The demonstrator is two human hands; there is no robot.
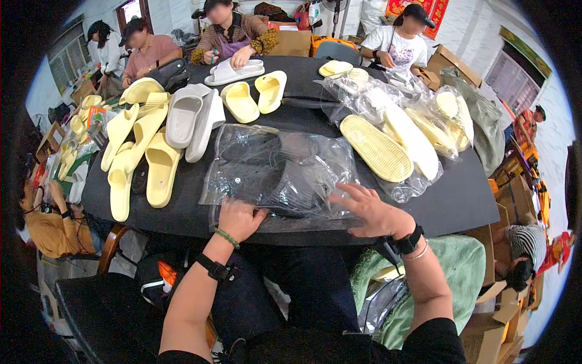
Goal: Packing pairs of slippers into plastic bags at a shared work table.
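Observation:
A clear plastic bag (336, 159) lies flat on the black table in front of me, with a pair of dark slippers (251, 164) inside it. My left hand (237, 219) is at the bag's near left edge, closed on the film, its thumb pointing right and its fingertips mostly hidden. Over the near right corner of the same bag, my right hand (371, 211) has its fingers spread and holds nothing. Just beyond the bag's right side lies a yellow slipper (377, 148), sole up.
Several yellow slippers (162, 170) and a grey pair (185, 115) lie to the left. Bagged yellow slippers (433, 136) are heaped on the right. Co-workers sit across the black table (448, 203). A green sack (451, 273) and cardboard boxes (491, 327) stand below right.

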